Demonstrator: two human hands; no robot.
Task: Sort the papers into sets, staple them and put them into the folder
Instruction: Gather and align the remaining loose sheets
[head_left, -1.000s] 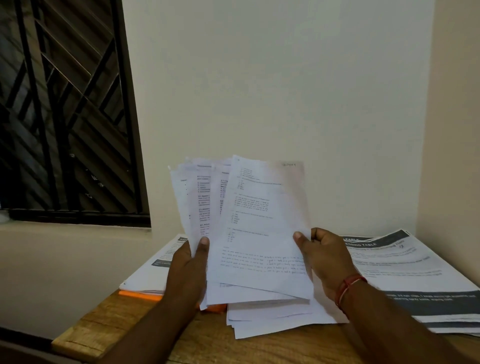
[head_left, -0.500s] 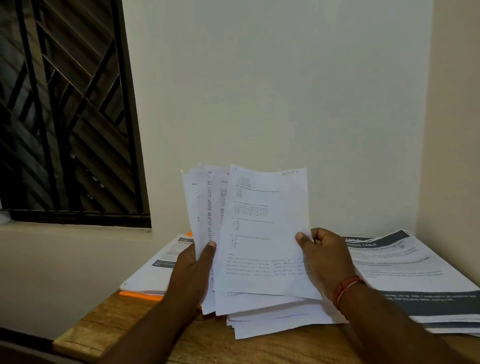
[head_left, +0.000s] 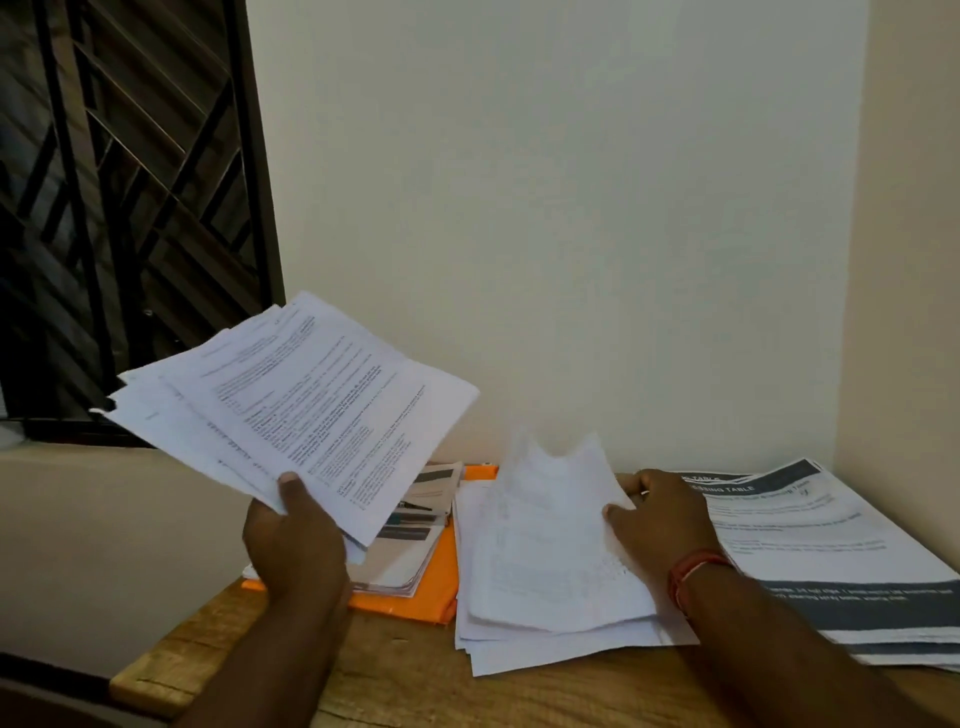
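Here, papers (head_left: 545, 582) on wooden corner table (head_left: 405, 675).

The left hand (head_left: 293, 545) grips a fanned sheaf of papers (head_left: 291, 410) raised above it. The right hand (head_left: 660, 525) pinches a curling sheet (head_left: 550, 519) over the stack (head_left: 545, 647) to its left. An orange folder (head_left: 441, 577) lies between the hands.

Sheaf (head_left: 311, 415): printed white pp, fanned, tilted, aloft in L hand (head_left: 296, 551). Pile (head_left: 550, 649): loose, flat, centre. Top sheet (head_left: 550, 535): far edge curled up, R hand (head_left: 660, 525) pinches its edge. Folder (head_left: 441, 577): orange, flat, just left of Pile.
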